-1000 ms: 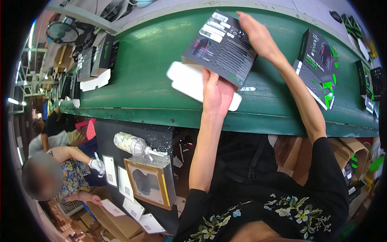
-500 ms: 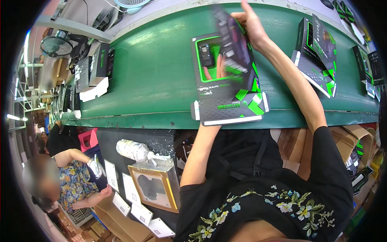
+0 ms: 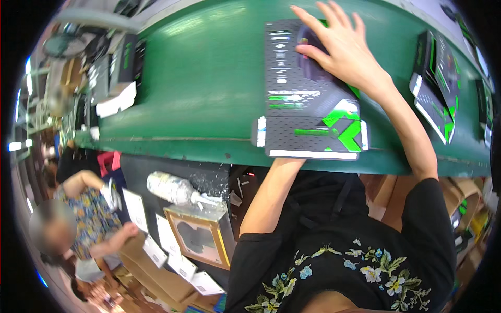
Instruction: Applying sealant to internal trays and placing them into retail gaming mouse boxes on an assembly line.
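A black and green printed cardboard box (image 3: 300, 112) lies on the green work surface in front of me, its front cover panel folded down flat. My right hand (image 3: 347, 52) rests over the upper right part of that panel, fingers spread and thumb pointing left. My left forearm (image 3: 274, 190) reaches up under the near edge of the box. The box hides my left hand and its fingers. White-edged flaps stick out at the near end and at both lower sides of the box.
Similar boxes (image 3: 436, 83) lie to the right, and more boxes (image 3: 122, 73) stand at the left. Below the green surface (image 3: 203, 83) are a white-smeared bottle (image 3: 169, 188), a framed panel (image 3: 198, 237) and several white cards (image 3: 167, 235). Another person (image 3: 94, 208) sits at the lower left.
The raised cover panel has come down over the window of the box, hiding my left fingers seen there before. My right hand has moved down onto the panel. The view has shifted slightly.
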### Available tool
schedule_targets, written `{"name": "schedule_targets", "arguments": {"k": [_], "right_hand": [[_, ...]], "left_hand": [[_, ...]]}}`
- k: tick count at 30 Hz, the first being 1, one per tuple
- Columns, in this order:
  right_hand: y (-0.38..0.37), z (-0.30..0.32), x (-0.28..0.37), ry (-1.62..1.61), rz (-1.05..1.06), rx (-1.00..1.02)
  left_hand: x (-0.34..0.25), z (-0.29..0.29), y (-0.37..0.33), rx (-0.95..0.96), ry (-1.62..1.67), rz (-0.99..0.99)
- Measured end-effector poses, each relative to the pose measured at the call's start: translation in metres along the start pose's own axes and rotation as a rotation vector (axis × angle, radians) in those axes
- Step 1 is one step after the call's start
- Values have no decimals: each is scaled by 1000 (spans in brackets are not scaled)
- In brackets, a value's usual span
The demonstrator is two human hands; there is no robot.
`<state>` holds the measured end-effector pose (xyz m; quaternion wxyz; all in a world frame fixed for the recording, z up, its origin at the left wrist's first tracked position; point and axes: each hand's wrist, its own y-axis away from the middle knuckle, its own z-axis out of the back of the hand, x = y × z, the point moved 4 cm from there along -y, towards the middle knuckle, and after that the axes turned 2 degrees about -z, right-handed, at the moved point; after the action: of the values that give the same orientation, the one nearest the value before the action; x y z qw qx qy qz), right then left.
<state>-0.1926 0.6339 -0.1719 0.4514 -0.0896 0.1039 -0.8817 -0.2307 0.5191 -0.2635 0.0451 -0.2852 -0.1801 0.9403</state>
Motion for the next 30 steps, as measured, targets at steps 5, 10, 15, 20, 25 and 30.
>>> {"name": "schedule_targets", "arguments": {"k": [5,10,15,20,25,30], "right_hand": [[26,4,59,-576,218,113],[42,-18,36,35,363,-53],[-3,-57,-8,40,371,102],[-44,-59,-103,92,417,117],[-2,2,143,-467,558,200],[48,8,347,-903,743,639]], "left_hand": [[4,9,33,-201,352,235],[-50,11,30,182,126,167],[-114,154,234,-195,362,419],[-147,213,482,-1840,1248,676],[-164,192,620,-2663,1216,456],[-176,179,696,-2775,771,562]]}}
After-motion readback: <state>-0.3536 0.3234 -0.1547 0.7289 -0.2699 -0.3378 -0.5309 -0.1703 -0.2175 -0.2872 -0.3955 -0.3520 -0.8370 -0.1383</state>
